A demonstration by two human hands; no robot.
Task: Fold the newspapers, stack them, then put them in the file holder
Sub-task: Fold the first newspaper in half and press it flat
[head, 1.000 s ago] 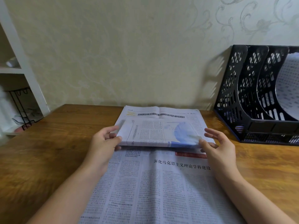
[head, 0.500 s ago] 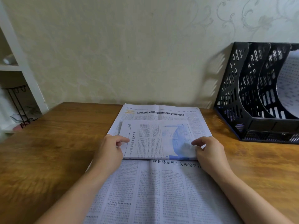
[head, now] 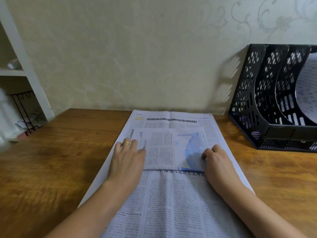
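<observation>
A folded newspaper [head: 171, 148] is being pressed flat in the middle of the frame, on top of a larger open newspaper [head: 171, 203] that is spread over the wooden counter [head: 51, 160] from the centre down to the lower edge. The left hand [head: 127, 157] is being laid on the folded paper's left edge with its fingers [head: 132, 143] stretched out flat, a gold ring [head: 127, 142] being worn on one of them. The right hand [head: 217, 160] is being held at the folded paper's right edge with its fingers curled; whether the paper is being pinched cannot be told. A black file holder [head: 253, 103] is being kept at the right of the frame against the wall, a sheet of printed paper [head: 307, 90] being held in its far compartment. White shelves [head: 25, 71] are being shown at the left edge.
</observation>
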